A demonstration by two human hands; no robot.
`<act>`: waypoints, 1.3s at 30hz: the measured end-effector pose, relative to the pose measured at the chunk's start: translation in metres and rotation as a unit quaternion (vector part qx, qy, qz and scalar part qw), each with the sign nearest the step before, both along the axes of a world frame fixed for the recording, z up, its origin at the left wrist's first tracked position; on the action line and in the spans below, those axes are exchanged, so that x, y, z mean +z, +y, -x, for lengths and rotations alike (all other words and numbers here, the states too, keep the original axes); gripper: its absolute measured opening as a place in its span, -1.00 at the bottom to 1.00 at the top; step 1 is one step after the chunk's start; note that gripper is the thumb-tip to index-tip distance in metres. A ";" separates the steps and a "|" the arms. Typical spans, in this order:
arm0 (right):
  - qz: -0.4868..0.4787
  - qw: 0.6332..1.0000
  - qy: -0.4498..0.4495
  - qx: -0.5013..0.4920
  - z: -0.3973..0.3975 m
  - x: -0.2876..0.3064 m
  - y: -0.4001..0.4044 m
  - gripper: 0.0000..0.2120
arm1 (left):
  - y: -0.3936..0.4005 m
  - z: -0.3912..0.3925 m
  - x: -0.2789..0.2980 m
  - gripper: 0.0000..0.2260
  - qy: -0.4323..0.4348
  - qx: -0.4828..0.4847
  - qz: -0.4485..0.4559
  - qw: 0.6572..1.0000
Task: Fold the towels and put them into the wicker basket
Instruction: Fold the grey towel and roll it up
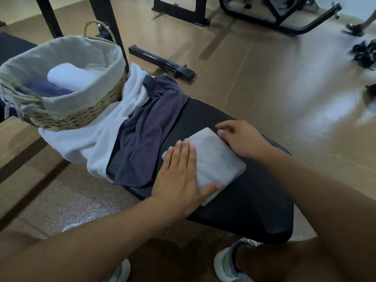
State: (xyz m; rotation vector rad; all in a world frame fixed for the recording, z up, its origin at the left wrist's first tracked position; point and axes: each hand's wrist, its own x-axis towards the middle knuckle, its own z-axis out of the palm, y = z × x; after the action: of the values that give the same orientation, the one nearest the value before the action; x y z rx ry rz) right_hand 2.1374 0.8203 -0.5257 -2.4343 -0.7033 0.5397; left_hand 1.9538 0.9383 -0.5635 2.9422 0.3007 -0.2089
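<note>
My left hand lies flat and open on the near half of a folded grey towel, which sits on a black padded bench; my right hand, fingers loosely spread and holding nothing, touches its far edge. The towel looks soft, light and floppy, so I judge it best lifted from both short ends at once to keep the fold. Beyond it lie an unfolded navy towel and white towel, then the wicker basket, already holding folded towels.
</note>
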 end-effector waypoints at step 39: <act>-0.014 0.986 -0.074 0.146 0.014 0.043 -0.029 -0.45 | 0.076 -0.050 0.051 -0.74 -0.096 0.021 0.375 0.922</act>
State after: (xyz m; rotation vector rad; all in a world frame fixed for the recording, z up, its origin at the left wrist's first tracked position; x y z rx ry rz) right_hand 2.1234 0.7915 -0.4826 -2.3777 -1.1335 0.4579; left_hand 2.0037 1.0144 -0.5126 2.1694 0.1936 -0.0150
